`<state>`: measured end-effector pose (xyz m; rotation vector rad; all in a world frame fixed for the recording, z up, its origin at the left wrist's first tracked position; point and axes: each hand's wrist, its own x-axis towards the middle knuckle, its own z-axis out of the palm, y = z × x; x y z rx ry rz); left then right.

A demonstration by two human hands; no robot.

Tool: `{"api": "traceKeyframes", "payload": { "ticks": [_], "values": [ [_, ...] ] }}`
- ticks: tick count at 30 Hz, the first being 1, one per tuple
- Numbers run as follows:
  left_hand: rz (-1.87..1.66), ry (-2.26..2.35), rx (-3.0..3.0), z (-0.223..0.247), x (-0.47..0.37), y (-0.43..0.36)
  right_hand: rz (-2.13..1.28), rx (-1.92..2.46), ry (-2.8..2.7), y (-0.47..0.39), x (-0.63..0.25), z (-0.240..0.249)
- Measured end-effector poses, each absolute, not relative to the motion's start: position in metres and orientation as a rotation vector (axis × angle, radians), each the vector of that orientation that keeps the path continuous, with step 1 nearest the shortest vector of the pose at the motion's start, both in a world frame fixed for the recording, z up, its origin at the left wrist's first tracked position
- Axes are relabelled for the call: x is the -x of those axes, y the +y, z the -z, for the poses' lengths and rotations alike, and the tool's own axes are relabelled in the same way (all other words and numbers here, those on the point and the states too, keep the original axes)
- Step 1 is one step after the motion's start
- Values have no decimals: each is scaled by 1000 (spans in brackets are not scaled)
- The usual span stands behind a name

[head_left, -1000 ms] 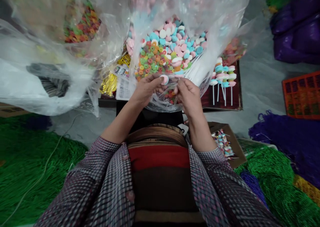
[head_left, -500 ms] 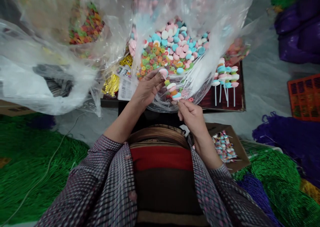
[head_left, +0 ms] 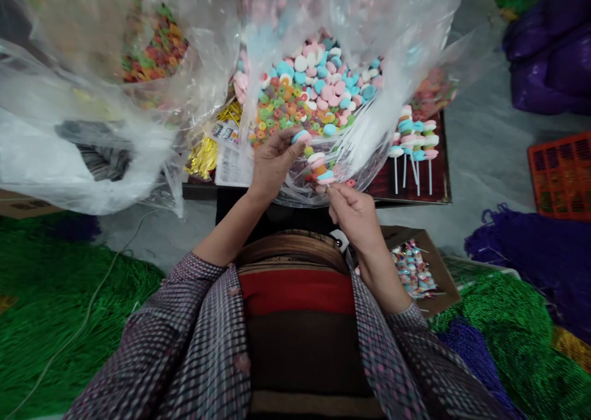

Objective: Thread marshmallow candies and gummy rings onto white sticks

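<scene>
My right hand pinches the lower end of a white stick threaded with candy, a candy skewer of pink, white and blue marshmallows with small green and orange gummy rings. My left hand holds a pink and blue marshmallow between thumb and fingers at the skewer's upper end; whether the stick has pierced it I cannot tell. Both hands are over the near edge of an open clear plastic bag. In that bag lie loose marshmallows, gummy rings and a bundle of white sticks.
Finished candy skewers lie on the dark table at right. Gold twist ties are at left, near another bag of gummy rings. A cardboard box of wrapped skewers stands below right. Green strands cover the lower left.
My left hand has turned the marshmallow, so its blue layer now shows on top and it lies more level at the skewer's upper end. The right hand keeps its hold, and the view has shifted slightly.
</scene>
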<state>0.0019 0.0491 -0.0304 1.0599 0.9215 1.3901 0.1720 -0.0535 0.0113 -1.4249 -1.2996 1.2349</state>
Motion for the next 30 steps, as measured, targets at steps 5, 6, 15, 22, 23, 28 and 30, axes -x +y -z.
{"api": "traceKeyframes", "payload": {
  "ticks": [5,6,15,22,23,28,30],
  "values": [
    [-1390,962,-1206,34,-1,49,-1291,1420,-1268,-54,-169,-16],
    [-1374,990,-1225,31,-1,48,-1303,1424,-1256,-54,-168,-15],
    [-1310,1276,-1577,15,11,44,-1413,1427,-1199,-40,-152,-7],
    [-1339,1205,-1504,18,14,50,-1462,1338,-1157,-31,-148,0],
    [-1368,1155,-1389,16,12,49,-1425,1338,-1165,-30,-150,2],
    [-1451,973,-884,1,-3,50,-1309,1348,-1240,-28,-163,3],
    [-1392,955,-818,-5,-8,51,-1278,1361,-1223,-30,-166,3]
  ]
}}
